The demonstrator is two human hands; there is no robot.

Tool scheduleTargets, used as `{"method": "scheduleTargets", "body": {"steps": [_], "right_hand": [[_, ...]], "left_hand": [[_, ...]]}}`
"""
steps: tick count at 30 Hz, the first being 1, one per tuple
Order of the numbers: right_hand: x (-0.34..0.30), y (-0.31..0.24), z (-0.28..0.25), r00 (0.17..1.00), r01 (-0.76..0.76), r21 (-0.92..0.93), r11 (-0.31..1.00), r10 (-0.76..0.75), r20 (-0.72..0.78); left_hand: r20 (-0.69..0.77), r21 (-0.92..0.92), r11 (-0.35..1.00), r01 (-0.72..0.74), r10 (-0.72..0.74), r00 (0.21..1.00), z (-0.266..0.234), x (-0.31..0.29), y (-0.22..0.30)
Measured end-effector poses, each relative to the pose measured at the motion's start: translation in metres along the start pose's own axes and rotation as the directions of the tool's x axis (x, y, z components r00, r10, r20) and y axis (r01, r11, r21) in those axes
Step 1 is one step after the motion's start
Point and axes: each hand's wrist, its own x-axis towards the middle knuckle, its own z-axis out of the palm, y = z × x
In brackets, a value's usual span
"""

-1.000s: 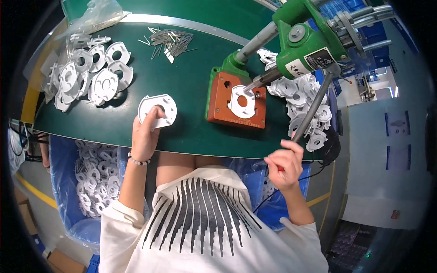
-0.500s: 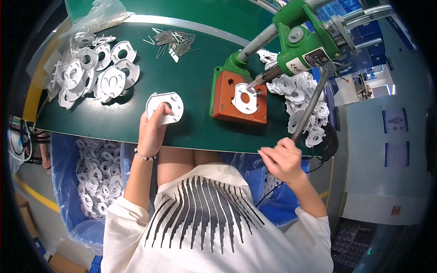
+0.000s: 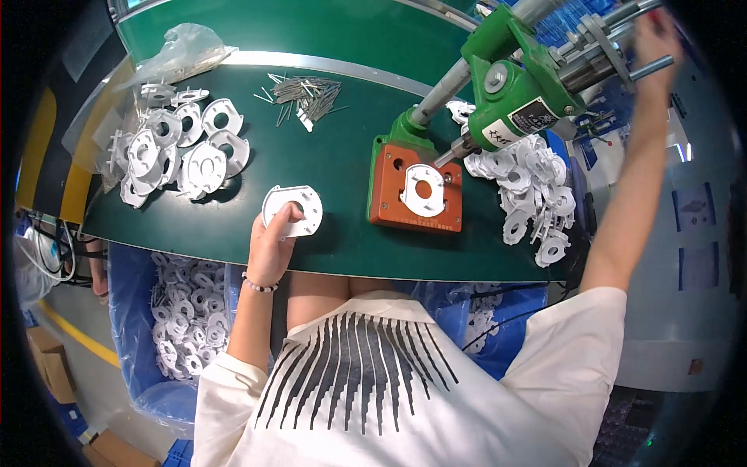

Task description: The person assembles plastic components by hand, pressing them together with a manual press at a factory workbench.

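In my left hand (image 3: 272,247) is a white plastic ring-shaped part (image 3: 310,208), pinched with the thumb at its central hole, just above the table's front edge. My right hand (image 3: 657,43) is stretched far up to the right, beside the metal rods (image 3: 652,68) of a green hand press (image 3: 510,101). Its fingers are smeared, and whether they grip the press's lever cannot be made out. Another white plastic part (image 3: 424,204) lies flat on the orange fixture block (image 3: 389,204), under the press's slanted metal tip (image 3: 457,149).
Piles of white parts lie at the left (image 3: 144,152) and right (image 3: 537,183) of the green table (image 3: 327,156). Thin metal pins (image 3: 307,95) are heaped at the back, near a clear plastic bag (image 3: 183,53). Blue lined bins (image 3: 128,311) with more parts stand below the front edge.
My right hand has gone from the lower end of the press lever, near the table's front edge, to the far upper right. The left hand keeps its part. The whole view has shifted slightly.
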Motion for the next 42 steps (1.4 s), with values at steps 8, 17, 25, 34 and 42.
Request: {"method": "scheduleTargets", "body": {"steps": [8,17,25,34,42], "right_hand": [[-0.208,-0.058,0.054,0.815,-0.498,0.621,0.605,0.571,0.098],[-0.317,-0.093,0.083,0.814,-0.045,0.296,0.954,-0.137,0.564],[-0.297,-0.091,0.074,0.567,-0.61,0.432,0.664,-0.015,0.824],[-0.347,-0.051,0.074,0.679,-0.7,0.683,0.209,0.494,0.544],[-0.338,-0.166,0.039,0.628,-0.466,0.842,0.27,0.771,0.1]], "left_hand": [[-0.035,-0.011,1.0,0.019,-0.019,0.999,0.003,-0.003,0.0],[-0.032,-0.005,1.0,0.002,-0.003,0.999,-0.004,0.01,0.017],[-0.076,0.13,0.991,0.029,-0.02,0.997,-0.001,0.01,-0.009],[0.091,-0.058,0.996,-0.068,0.074,0.993,-0.002,0.006,-0.021],[0.113,-0.233,0.971,0.053,-0.027,0.993,-0.013,0.014,-0.008]]}}
